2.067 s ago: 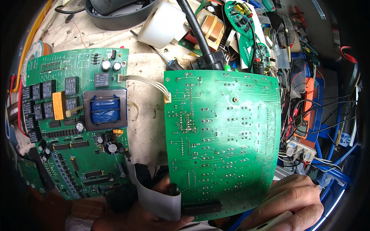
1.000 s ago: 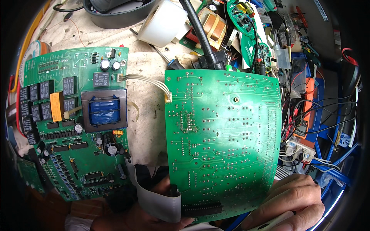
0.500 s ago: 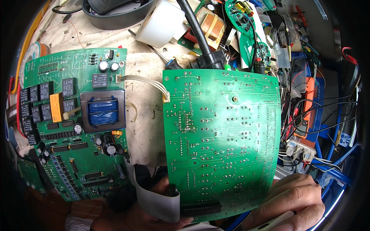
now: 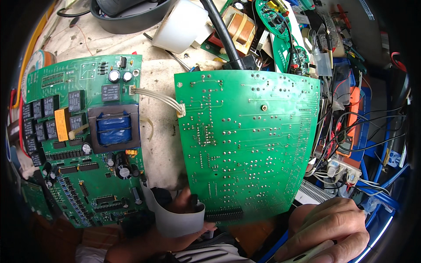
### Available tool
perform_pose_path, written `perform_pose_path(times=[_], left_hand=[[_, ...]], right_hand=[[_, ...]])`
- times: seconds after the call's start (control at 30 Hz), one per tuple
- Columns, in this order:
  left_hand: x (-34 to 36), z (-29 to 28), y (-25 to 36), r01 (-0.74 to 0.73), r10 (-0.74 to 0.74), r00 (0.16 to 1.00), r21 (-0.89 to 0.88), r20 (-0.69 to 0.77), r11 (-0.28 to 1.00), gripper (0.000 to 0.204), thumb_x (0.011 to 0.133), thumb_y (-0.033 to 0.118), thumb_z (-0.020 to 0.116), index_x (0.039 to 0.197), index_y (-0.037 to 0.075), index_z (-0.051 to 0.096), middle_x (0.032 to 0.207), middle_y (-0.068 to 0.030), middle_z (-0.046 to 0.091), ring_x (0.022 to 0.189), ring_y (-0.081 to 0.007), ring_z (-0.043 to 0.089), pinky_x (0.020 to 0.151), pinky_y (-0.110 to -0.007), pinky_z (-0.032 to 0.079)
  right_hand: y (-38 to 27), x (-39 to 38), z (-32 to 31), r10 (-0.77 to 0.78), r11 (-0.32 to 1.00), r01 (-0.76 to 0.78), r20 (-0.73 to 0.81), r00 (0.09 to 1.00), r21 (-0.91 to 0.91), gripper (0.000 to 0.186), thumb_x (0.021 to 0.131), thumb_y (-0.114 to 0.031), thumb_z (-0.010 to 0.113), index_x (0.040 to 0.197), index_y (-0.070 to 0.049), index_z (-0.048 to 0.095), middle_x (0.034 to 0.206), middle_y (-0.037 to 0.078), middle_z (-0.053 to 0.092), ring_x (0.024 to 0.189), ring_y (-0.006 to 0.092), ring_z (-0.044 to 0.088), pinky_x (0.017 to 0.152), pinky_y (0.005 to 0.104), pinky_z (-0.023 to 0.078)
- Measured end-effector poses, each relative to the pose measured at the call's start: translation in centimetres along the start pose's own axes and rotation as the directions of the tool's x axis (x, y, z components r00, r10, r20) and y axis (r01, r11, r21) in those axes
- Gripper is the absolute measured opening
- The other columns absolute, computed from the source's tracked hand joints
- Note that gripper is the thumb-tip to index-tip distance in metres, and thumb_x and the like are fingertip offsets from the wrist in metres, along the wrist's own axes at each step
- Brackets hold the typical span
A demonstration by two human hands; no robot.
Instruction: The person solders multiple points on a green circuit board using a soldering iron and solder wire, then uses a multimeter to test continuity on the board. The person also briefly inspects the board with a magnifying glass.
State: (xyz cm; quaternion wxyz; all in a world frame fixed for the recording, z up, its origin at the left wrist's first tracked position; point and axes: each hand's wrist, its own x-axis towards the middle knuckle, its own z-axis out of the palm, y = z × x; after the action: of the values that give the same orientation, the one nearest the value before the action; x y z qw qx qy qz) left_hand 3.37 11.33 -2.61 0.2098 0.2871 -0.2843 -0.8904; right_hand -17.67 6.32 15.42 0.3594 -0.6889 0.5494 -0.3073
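Observation:
A large green circuit board (image 4: 250, 144) is tilted up, its soldered side facing me. At its lower left corner my left hand (image 4: 182, 204) grips the edge, partly hidden by a grey ribbon cable (image 4: 180, 224). To the right and below, my right hand (image 4: 331, 230) is curled closed around a slim, flat grey tool (image 4: 309, 255), mostly hidden by the fingers; its kind is unclear. A second green board (image 4: 92, 162), with black relays and a blue transformer (image 4: 115, 128), lies at the left. White wires (image 4: 160, 95) and the ribbon cable join both boards.
A cream cloth (image 4: 160, 153) covers the bench. Behind the boards stand a white plastic cylinder (image 4: 180, 26), a thick black cable (image 4: 221, 33), a copper-coloured transformer (image 4: 239, 28) and a dark round tray (image 4: 131, 19). Tangled wires (image 4: 351, 122) and a power strip (image 4: 344, 171) crowd the right.
The tilted board has shifted left and up, its lower edge rising away from my right hand. My left hand still holds its corner; my right hand has barely moved.

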Motion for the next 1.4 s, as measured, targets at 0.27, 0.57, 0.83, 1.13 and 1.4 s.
perform_pose_path(times=[0.27, 0.57, 0.83, 1.13, 1.4], left_hand=[[1.4, -0.6, -0.6, 0.026, -0.041, 0.995, -0.155, -0.093, 0.988, 0.090, 0.096, -0.005, 0.072, 0.164, 0.011, 0.016, 0.145, -0.0140, 0.056, 0.121, -0.0246, 0.068, 0.088, -0.040, 0.067], [2.1, 0.6, -0.3, -0.029, -0.013, 0.991, -0.317, -0.131, 0.948, 0.074, 0.094, -0.008, 0.072, 0.158, 0.009, 0.038, 0.130, -0.0049, 0.061, 0.106, -0.0140, 0.065, 0.087, -0.032, 0.059], [2.1, -0.3, -0.5, 0.037, -0.067, 0.992, -0.265, -0.105, 0.964, 0.091, 0.095, -0.003, 0.076, 0.163, 0.009, 0.019, 0.145, -0.0150, 0.056, 0.121, -0.0264, 0.068, 0.087, -0.041, 0.068], [2.3, -0.3, -1.2, -0.002, -0.027, 0.994, -0.263, -0.104, 0.965, 0.089, 0.095, -0.001, 0.077, 0.163, 0.008, 0.019, 0.145, -0.0150, 0.056, 0.121, -0.0267, 0.068, 0.086, -0.040, 0.068], [2.5, -0.4, -1.3, -0.013, -0.013, 0.992, -0.212, -0.124, 0.977, 0.089, 0.095, 0.003, 0.079, 0.162, 0.007, 0.020, 0.144, -0.0150, 0.057, 0.119, -0.0267, 0.070, 0.085, -0.040, 0.069]], right_hand=[[1.0, 0.8, -1.4, -0.041, 0.996, 0.031, 0.129, 0.991, 0.078, 0.051, 0.094, -0.040, 0.083, 0.121, -0.003, 0.060, 0.084, 0.014, 0.072, 0.063, 0.0170, 0.071, 0.047, 0.0251, 0.054], [1.3, 0.8, -1.9, -0.040, 0.993, 0.021, 0.168, 0.985, 0.113, 0.051, 0.093, -0.039, 0.083, 0.122, -0.003, 0.060, 0.087, 0.017, 0.073, 0.064, 0.0189, 0.071, 0.049, 0.0263, 0.056], [1.5, 0.8, -1.6, -0.039, 0.993, 0.022, 0.148, 0.988, 0.116, 0.052, 0.093, -0.040, 0.084, 0.122, -0.003, 0.061, 0.087, 0.017, 0.072, 0.064, 0.0191, 0.072, 0.049, 0.0268, 0.057], [1.7, 0.8, -1.7, -0.038, 0.993, 0.021, 0.148, 0.988, 0.116, 0.051, 0.094, -0.042, 0.082, 0.121, -0.004, 0.061, 0.086, 0.016, 0.073, 0.064, 0.0186, 0.072, 0.049, 0.0272, 0.057], [1.8, 0.9, -1.8, -0.044, 0.991, 0.024, 0.150, 0.988, 0.128, 0.050, 0.095, -0.041, 0.082, 0.120, -0.004, 0.061, 0.086, 0.016, 0.073, 0.064, 0.0183, 0.072, 0.048, 0.0264, 0.057]])
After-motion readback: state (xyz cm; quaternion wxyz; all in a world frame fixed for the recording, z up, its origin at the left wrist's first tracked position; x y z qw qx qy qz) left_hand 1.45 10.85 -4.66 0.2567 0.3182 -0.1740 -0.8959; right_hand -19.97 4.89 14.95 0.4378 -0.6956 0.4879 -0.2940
